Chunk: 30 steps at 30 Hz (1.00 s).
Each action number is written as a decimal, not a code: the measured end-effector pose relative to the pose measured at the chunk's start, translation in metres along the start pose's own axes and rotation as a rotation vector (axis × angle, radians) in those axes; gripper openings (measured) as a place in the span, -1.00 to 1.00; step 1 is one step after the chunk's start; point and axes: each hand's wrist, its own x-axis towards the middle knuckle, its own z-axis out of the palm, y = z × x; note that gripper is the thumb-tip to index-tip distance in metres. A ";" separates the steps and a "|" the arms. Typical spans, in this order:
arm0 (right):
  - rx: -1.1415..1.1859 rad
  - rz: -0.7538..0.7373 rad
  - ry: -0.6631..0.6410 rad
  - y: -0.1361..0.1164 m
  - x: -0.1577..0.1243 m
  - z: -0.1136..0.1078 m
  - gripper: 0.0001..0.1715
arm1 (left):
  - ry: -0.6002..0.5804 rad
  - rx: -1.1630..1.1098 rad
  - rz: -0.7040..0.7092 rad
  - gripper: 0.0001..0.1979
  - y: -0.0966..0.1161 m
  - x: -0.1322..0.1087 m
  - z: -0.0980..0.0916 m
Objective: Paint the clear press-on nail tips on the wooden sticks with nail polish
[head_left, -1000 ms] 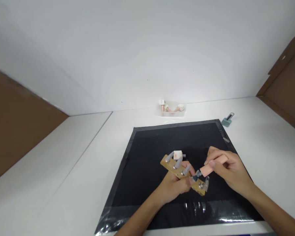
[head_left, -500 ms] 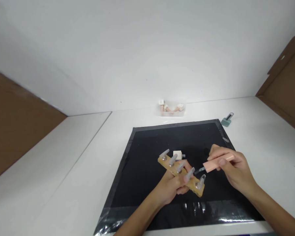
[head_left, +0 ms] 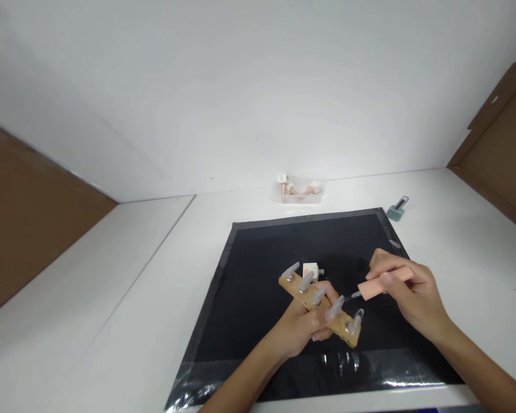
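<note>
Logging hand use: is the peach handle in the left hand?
No, the right hand grips the peach handle; the left hand, a yellowish strip.

Your left hand [head_left: 300, 330] grips a tan, wood-coloured bar [head_left: 296, 290] bearing five translucent, pointed nail tips [head_left: 319, 295]. At its 2 o'clock, your right hand [head_left: 406, 289] holds a peach rectangular handle [head_left: 372, 287], its brush [head_left: 355, 295] pointing to 8 o'clock near one tip. At 12 o'clock, a square white bottle [head_left: 310, 272] lies on the black mat [head_left: 266, 252].
</note>
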 end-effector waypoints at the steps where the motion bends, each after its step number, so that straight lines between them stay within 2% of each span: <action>1: 0.025 -0.009 -0.001 0.001 0.000 0.000 -0.75 | -0.003 0.002 0.000 -0.52 0.000 0.000 0.000; 7: 0.036 -0.009 -0.074 -0.005 0.003 0.002 -0.73 | -0.020 0.003 -0.004 -0.57 -0.001 0.001 0.002; 14: -0.058 0.015 0.027 -0.001 0.002 0.000 -0.74 | -0.004 0.025 -0.028 -0.54 0.000 -0.001 0.001; 20: 0.021 -0.002 -0.052 -0.002 0.002 0.000 -0.68 | 0.012 0.033 -0.043 -0.53 0.002 -0.001 0.003; 27: -0.015 0.032 0.005 0.000 0.002 -0.001 -0.72 | 0.019 0.051 -0.055 -0.50 0.001 -0.002 0.002; 30: 0.038 0.014 -0.038 0.002 0.002 -0.001 -0.71 | 0.024 0.055 -0.056 -0.50 0.002 -0.002 0.003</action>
